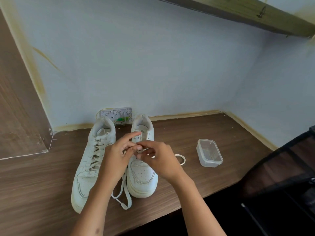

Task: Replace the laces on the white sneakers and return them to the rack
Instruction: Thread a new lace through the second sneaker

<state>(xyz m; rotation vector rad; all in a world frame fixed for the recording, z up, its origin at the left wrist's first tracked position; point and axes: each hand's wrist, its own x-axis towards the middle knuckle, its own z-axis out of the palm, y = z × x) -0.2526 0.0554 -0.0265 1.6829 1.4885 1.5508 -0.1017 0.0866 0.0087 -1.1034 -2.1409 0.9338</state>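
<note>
step: lacing right sneaker [142,169] | left hand [117,155] and right hand [158,159] pinch the lace [123,191] | tip: keep it flat, feed eyelets evenly

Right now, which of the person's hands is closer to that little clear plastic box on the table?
The right hand. It works over the right sneaker, with bare table between it and the box. The left hand lies farther off, beyond the right hand.
</note>
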